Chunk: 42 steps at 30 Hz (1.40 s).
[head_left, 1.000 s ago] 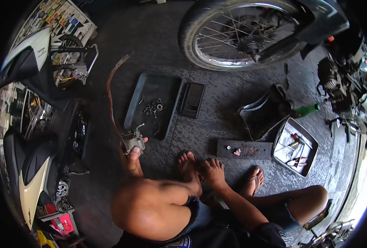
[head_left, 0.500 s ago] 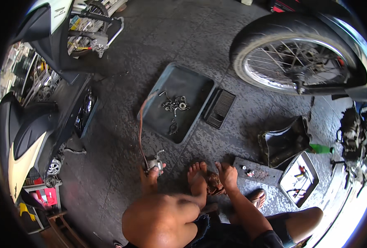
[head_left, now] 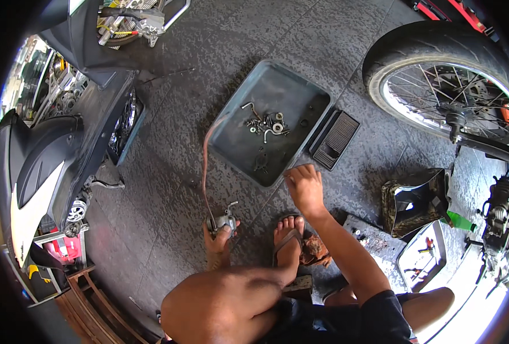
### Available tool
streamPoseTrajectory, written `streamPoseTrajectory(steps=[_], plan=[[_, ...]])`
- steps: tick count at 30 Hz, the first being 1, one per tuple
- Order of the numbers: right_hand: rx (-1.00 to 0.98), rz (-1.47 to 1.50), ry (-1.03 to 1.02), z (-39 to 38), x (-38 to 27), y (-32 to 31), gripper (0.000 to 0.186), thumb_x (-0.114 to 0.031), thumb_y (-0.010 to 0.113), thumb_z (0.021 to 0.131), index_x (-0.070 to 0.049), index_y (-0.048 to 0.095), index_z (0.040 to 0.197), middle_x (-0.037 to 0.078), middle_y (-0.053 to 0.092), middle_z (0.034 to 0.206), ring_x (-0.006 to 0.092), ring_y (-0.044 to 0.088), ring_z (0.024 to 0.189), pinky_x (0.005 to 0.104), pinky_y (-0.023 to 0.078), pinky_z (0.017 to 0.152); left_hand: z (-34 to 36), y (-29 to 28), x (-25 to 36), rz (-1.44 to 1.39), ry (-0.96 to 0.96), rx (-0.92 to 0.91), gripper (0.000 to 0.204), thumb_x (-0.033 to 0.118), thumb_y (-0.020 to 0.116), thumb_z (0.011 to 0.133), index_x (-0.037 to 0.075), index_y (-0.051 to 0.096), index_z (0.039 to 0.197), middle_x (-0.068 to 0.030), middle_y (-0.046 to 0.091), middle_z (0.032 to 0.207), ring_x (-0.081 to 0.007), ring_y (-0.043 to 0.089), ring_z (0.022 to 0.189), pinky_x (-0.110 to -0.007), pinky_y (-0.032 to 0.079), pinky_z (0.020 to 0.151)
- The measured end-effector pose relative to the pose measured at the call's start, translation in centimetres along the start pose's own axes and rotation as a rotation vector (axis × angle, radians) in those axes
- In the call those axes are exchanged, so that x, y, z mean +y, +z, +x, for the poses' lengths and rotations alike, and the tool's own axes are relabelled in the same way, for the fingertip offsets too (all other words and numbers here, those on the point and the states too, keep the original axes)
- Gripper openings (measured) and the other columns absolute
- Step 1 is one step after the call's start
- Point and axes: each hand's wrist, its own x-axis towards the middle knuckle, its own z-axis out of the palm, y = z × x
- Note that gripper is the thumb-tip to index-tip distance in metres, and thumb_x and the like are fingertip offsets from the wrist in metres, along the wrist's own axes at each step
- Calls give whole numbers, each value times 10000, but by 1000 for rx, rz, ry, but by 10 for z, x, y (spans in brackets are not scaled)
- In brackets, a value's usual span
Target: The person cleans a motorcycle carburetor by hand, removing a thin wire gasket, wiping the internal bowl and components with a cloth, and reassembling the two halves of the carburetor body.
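My left hand (head_left: pixel 220 238) is closed around a silver metal carburetor (head_left: pixel 224 222) with a small bent spout, held above the floor left of my foot. A brown hose (head_left: pixel 204 172) runs up from it to the far-left rim of a blue-grey tray (head_left: pixel 237 94). Reaching forward, my right hand (head_left: pixel 305 188) is by the tray's near right corner with its fingers curled in; what they hold, if anything, is hidden. Small metal parts (head_left: pixel 268 125) lie heaped in the tray, and a dark flat part (head_left: pixel 261 160) rests nearer its front.
A pleated air filter (head_left: pixel 339 137) lies right of the tray. A reddish-brown rag (head_left: pixel 316 251) is beside my foot. Farther right are a motorcycle wheel (head_left: pixel 375 80), an open dark box (head_left: pixel 418 215), a green bottle (head_left: pixel 461 222) and a tool tray (head_left: pixel 402 264). Motorcycle bodywork (head_left: pixel 48 149) stands left.
My right hand has moved from the rag beside my foot forward to the tray's near corner. My left hand still holds the carburetor. The whole view has shifted a little.
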Motion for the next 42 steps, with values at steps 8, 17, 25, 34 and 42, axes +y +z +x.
streamPoseTrajectory(steps=[8,17,25,34,42], plan=[[-370,-528,-56,51,-26,44,223,-240,573,888,-181,783,933,2,659,1097,221,468,1193,450,314,1041,2,0,7,0,39,-22,663,163,735,770,15,403,1324,-111,595,1130,-222,627,995,-366,521,851],[-346,-416,-119,63,-11,51,323,-163,642,833,-272,736,1123,-29,648,1136,216,492,1189,429,344,1021,7,10,8,-7,72,-22,677,158,745,762,15,398,1325,-108,595,1128,-213,624,991,-361,521,850],[-296,-476,-176,65,-14,75,196,-179,581,880,-189,698,1038,-8,672,1042,212,549,1122,420,391,947,8,9,23,59,178,29,689,154,754,756,15,393,1326,-104,595,1126,-206,621,986,-357,521,849],[13,222,-59,56,-15,28,172,-47,757,763,-42,674,914,119,674,939,311,645,950,402,513,812,5,22,40,140,341,-13,726,139,777,736,17,379,1331,-100,592,1121,-188,610,983,-345,515,860],[22,594,-306,3,-88,-80,175,16,766,747,-64,701,889,53,728,963,245,649,927,348,528,824,10,52,37,28,227,-198,776,105,806,725,11,346,1342,-93,571,1128,-151,583,998,-314,493,904]])
